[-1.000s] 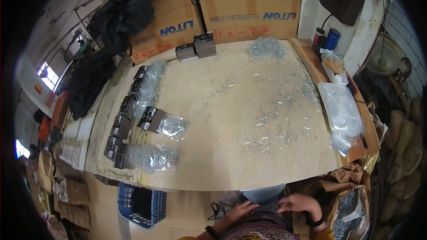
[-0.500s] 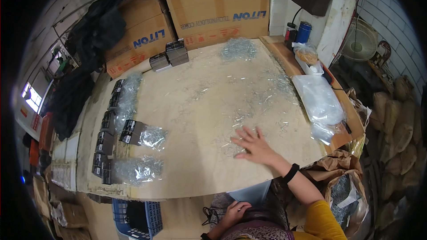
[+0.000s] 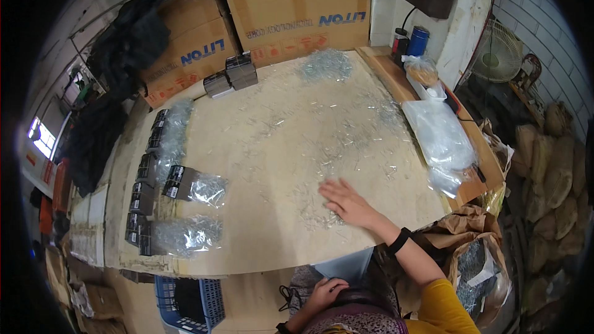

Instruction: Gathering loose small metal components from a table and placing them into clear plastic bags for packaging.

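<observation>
My right hand (image 3: 351, 203) lies palm down on the pale worktable (image 3: 253, 229), its fingers stretched out. Under and around the fingers are small thin shiny pieces (image 3: 322, 213), too fine to name. Below the front edge of the table, my left hand (image 3: 327, 294) is curled at the near end of a light blue container (image 3: 344, 265) and appears to grip it. The table and my body hide part of that container. More shiny pieces are strewn over the tabletop, with a denser heap (image 3: 326, 65) at the far side.
Dark card bundles (image 3: 145, 198) and clear plastic bags (image 3: 189, 235) line the left side. More bundles (image 3: 241, 71) stand before large cartons (image 3: 300, 6). Clear bags (image 3: 439, 139) lie on the right ledge. Below are a blue basket (image 3: 213, 306) and a paper sack (image 3: 470, 229).
My right hand has shifted slightly left over the shiny pieces, and its spread fingers have come closer together. My left hand stays by the light blue container. The view has shifted a little.
</observation>
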